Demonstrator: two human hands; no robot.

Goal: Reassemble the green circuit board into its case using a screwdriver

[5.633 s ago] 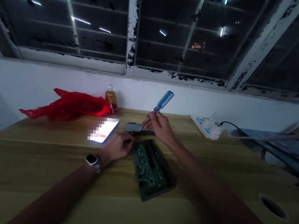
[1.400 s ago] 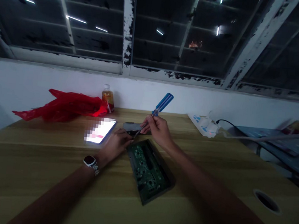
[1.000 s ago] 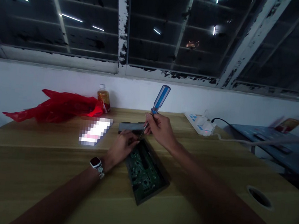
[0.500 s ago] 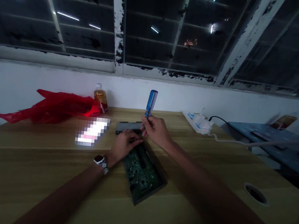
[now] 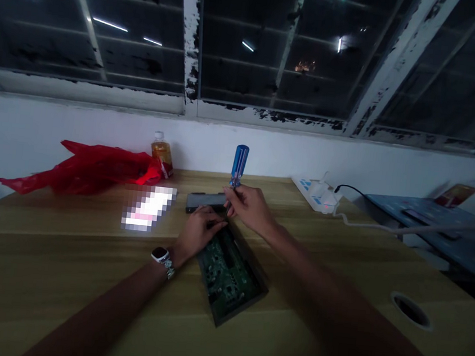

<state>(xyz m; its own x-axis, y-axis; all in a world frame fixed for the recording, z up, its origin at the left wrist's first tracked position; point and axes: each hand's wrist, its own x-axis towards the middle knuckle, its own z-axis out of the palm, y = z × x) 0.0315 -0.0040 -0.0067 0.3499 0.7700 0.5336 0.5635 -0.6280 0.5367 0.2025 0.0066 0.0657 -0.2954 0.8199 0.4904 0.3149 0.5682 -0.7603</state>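
A green circuit board in a dark open casing [image 5: 230, 282] lies aslant on the wooden table. My right hand [image 5: 248, 206] pinches a screwdriver with a blue handle [image 5: 239, 164], held nearly upright, its tip down at the casing's far end. At that same end rests my left hand [image 5: 200, 232], fingers closed together beside the screwdriver's shaft; what they pinch, if anything, is too small to make out. Behind the hands is a grey flat part [image 5: 202, 200], partly hidden by them.
On the left are a red plastic bag [image 5: 94, 171], a bottle [image 5: 162, 156] and a bright blurred-out rectangle [image 5: 149, 208]. A white power strip [image 5: 316, 195] with plugs and cables sits back right. A round hole [image 5: 411, 310] is in the table [image 5: 61, 273].
The screwdriver handle has tilted slightly and stands more upright. Both hands keep their places at the casing's far end. The whole view has shifted slightly.
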